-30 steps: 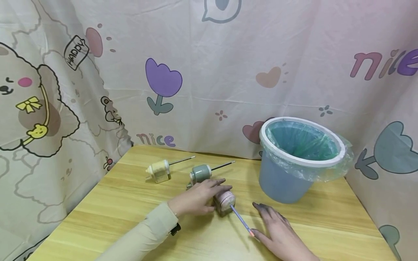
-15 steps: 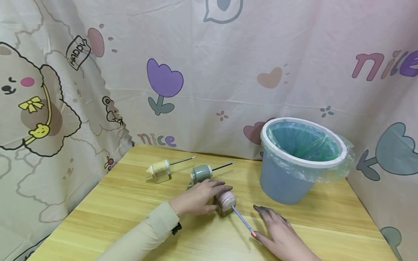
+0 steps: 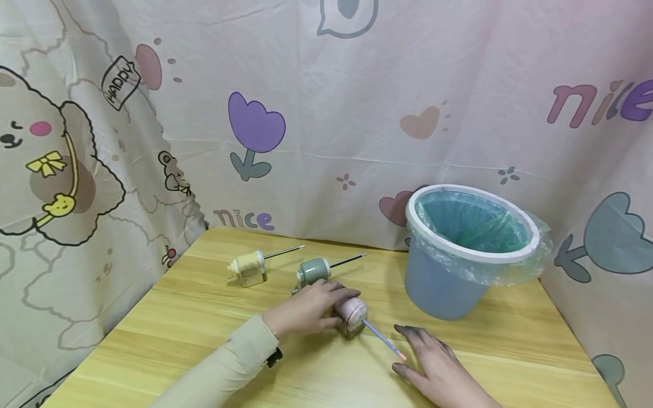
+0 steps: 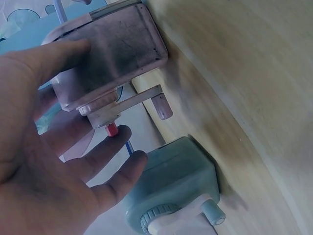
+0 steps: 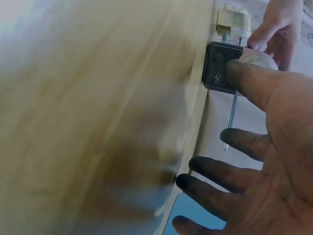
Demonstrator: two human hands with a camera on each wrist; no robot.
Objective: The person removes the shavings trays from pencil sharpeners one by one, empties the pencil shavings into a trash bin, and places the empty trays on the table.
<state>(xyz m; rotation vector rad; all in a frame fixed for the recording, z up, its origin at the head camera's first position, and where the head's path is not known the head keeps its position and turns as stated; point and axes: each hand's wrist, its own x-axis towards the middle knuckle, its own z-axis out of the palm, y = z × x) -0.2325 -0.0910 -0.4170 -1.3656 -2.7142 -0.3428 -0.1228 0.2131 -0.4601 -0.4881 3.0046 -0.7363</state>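
Note:
My left hand (image 3: 308, 309) grips a pink crank pencil sharpener (image 3: 353, 310) on the table, thumb on one side. Its crank (image 4: 129, 104) hangs free below two of my fingers in the left wrist view, with a small red piece at the hub. A purple pencil (image 3: 381, 336) sticks out of the sharpener's front, slanting towards me, its end pinkish-orange. Just right of that end, my right hand (image 3: 436, 362) is spread with fingers apart and holds nothing. Dark smudges cover its fingertips (image 5: 186, 181).
Behind the left hand stands a green crank sharpener (image 3: 314, 271) with a dark pencil in it. A yellow sharpener (image 3: 247, 267), also with a pencil, is farther left. A blue bin (image 3: 444, 283) with a green liner stands at back right. Printed curtain (image 3: 347, 102) borders the table (image 3: 204, 323).
My right thumb has come away from the pencil's end, which it touched before. The pencil's end has shifted slightly right and away from me. My left hand stays on the pink sharpener.

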